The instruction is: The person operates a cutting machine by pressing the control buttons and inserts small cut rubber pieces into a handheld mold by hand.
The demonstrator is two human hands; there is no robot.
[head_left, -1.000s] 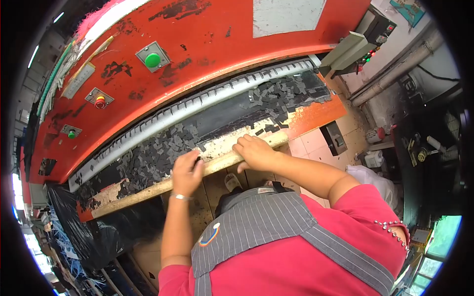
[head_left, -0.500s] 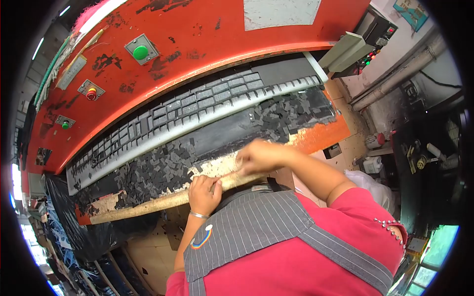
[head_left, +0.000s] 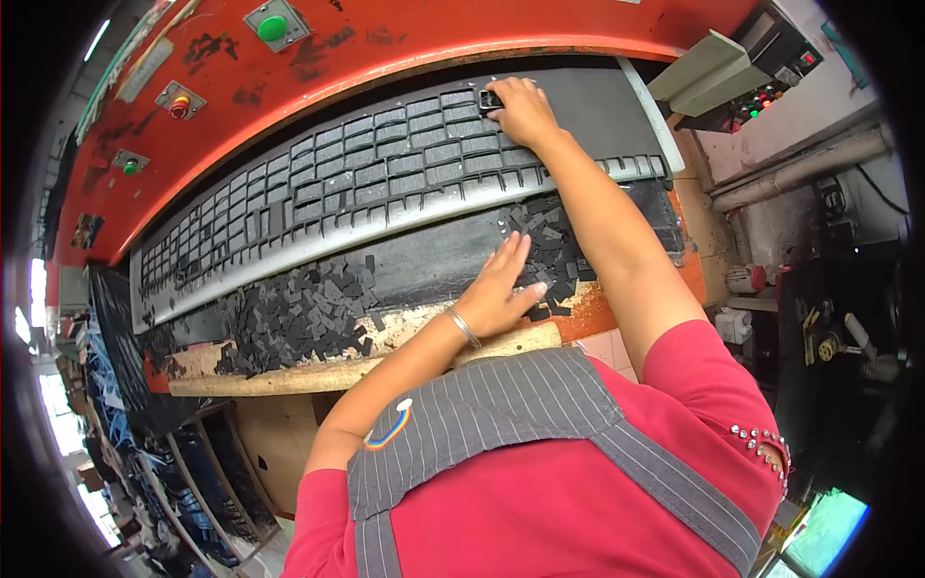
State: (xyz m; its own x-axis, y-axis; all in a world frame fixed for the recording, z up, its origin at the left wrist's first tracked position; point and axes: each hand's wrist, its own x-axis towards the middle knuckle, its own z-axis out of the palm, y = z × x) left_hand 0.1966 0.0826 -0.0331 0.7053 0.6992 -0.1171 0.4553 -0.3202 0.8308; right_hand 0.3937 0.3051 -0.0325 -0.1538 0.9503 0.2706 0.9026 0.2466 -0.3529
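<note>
My right hand [head_left: 525, 111] reaches to the far edge of a black sheet [head_left: 588, 106]. Its fingers are closed on a small rectangular cutting die [head_left: 490, 100], which rests on the sheet at the end of the cut rows. Palm down and fingers spread, my left hand [head_left: 496, 289] lies near the front ledge. It is beside a heap of small black cut pieces [head_left: 554, 236] and holds nothing. Between the hands, rows of rectangular cuts [head_left: 371, 159] cover much of the sheet.
Behind the sheet rises a red machine body [head_left: 376, 48] with a green button [head_left: 272, 28] and a red knob [head_left: 179, 107]. A second heap of black pieces [head_left: 303, 313] lies at left. A worn wooden ledge [head_left: 289, 376] runs along the front. A control box [head_left: 761, 72] stands at right.
My right hand has moved from the front ledge to the far side of the sheet and now grips the die. My left hand has shifted right and opened out.
</note>
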